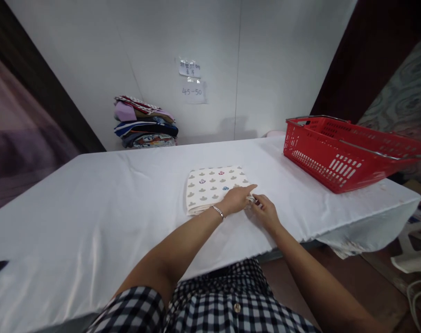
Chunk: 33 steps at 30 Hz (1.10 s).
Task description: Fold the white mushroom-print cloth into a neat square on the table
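A folded cream cloth (210, 187), printed with grey shapes and a few coloured ones, lies flat on the white-covered table in front of me. My left hand (235, 200), with a bracelet at the wrist, rests across its near right corner, one finger stretched out past the edge. Beside it, my right hand (265, 210) pinches the layered edge at that same corner between thumb and fingers. Part of the corner is hidden under my hands.
A red plastic basket (318, 159) with metal handles stands on the table's right end. Several folded fabrics (146, 125) are stacked by the back wall, left of centre. Two paper notes (193, 91) are taped to the wall. The white tablecloth (109, 208) hangs over the front edge.
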Available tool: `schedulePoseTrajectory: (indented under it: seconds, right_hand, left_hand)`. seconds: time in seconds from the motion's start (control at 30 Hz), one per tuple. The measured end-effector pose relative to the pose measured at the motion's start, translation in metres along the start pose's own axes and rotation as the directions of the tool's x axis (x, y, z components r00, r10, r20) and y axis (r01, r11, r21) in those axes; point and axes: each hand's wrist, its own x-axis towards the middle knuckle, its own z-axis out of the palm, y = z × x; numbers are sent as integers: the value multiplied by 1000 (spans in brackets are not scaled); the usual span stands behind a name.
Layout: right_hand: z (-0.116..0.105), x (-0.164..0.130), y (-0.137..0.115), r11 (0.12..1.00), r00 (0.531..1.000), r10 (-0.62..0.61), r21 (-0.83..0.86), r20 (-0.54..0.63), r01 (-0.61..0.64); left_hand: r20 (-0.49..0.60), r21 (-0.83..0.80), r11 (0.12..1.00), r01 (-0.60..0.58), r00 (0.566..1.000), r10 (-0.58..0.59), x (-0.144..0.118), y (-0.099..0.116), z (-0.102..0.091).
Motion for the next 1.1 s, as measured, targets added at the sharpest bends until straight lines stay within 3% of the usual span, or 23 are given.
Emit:
schedulePoseTrajectory:
  seconds: [0.17, 0.43, 0.67, 0.83, 1.1]
  right_hand:
    - [2, 0, -1, 997, 999, 26, -65, -28, -28]
    - [-2, -2, -6, 989, 999, 50, -139, -8, -51]
    - [-1, -1, -12, 952, 999, -8, -305, -40, -5]
    - [-3, 9, -20, 902, 995, -74, -421, 61, 93]
    - [-12, 18, -22, 801, 952, -171, -527, 253, 284]
  left_hand:
    - [47, -93, 995, 26, 999, -21, -1, -3, -6]
    - [-78, 69, 993, -91, 992, 96, -32, -22, -8]
    - [-183, 177, 984, -20, 982, 53, -69, -40, -20]
    - [-144, 268, 963, -34, 987, 75, -75, -45, -22]
    - [-123, 272, 962, -24, 991, 59, -66, -39, -21]
